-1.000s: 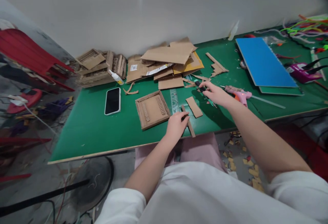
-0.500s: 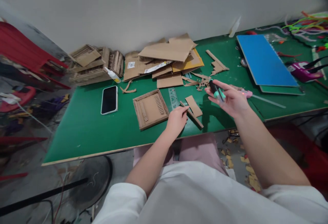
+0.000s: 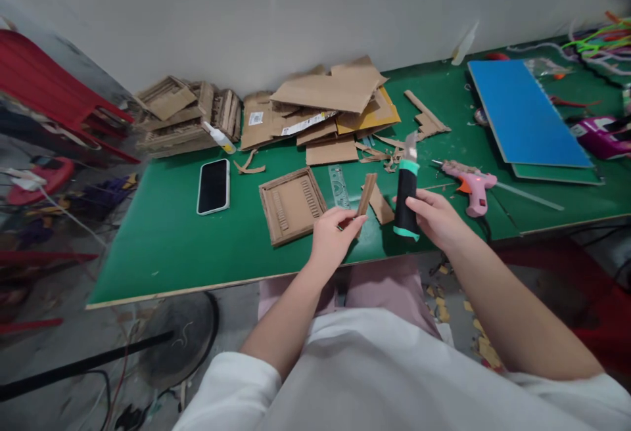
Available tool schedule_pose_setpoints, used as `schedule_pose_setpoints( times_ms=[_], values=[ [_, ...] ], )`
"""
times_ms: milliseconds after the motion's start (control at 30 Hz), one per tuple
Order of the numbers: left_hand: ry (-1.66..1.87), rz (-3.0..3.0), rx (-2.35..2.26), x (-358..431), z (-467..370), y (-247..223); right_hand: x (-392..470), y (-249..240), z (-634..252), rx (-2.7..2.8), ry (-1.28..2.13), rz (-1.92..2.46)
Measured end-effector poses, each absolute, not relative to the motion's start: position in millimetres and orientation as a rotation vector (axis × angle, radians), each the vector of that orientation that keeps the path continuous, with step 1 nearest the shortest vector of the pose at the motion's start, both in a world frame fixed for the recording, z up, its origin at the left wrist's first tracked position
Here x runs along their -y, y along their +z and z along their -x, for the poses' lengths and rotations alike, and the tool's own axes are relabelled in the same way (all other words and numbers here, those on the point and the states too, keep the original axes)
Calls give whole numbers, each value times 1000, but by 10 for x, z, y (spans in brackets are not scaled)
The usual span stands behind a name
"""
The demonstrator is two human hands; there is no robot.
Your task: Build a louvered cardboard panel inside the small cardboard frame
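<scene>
My left hand (image 3: 336, 234) is closed on a narrow cardboard strip (image 3: 365, 196), lifted at a slant over the table's front edge. In my right hand (image 3: 436, 217) is a black and green utility knife (image 3: 406, 200), held upright with its blade pointing away from me. A small cardboard piece (image 3: 380, 206) lies behind the strip, between the two hands. Left of my left hand rests a shallow cardboard tray (image 3: 266, 211) with two ridged strips stuck inside. A clear green ruler (image 3: 339, 186) lies just beyond my left hand.
A pink glue gun (image 3: 476, 188) lies right of the knife, beside a blue board (image 3: 527, 115). Stacked cardboard (image 3: 325, 92) and scraps line the wall. A phone (image 3: 213, 186) and a glue bottle (image 3: 220, 138) are on the left of the green table (image 3: 162, 247).
My left hand has picked the cardboard strip up off the table and tilted it. My right hand has turned the utility knife upright and moved nearer, uncovering the glue gun.
</scene>
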State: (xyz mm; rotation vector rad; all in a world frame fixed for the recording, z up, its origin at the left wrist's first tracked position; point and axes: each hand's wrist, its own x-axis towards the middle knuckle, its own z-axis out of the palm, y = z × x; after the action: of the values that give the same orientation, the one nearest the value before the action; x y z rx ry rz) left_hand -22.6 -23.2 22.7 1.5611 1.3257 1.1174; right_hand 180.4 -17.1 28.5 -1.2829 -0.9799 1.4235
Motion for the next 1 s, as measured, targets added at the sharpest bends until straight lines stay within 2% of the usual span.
schedule_pose_setpoints(
  times_ms=[133, 267, 467, 833, 1000],
  values=[
    [1074, -1374, -1299, 296, 280, 235, 234, 253, -1610, 945, 1596, 1176],
    [931, -1151, -1280, 361, 315, 231, 207, 169, -1471, 887, 1628, 1141],
    [942, -1089, -1247, 412, 299, 188, 65, 79, -1419, 898, 1523, 1296],
    [930, -978, -1179, 434, 226, 113, -144, 108, -1668, 968, 1272, 1325],
    [932, -1023, -1154, 423, 242, 107, 9, 158, -1669, 880, 1404, 1198]
  ],
)
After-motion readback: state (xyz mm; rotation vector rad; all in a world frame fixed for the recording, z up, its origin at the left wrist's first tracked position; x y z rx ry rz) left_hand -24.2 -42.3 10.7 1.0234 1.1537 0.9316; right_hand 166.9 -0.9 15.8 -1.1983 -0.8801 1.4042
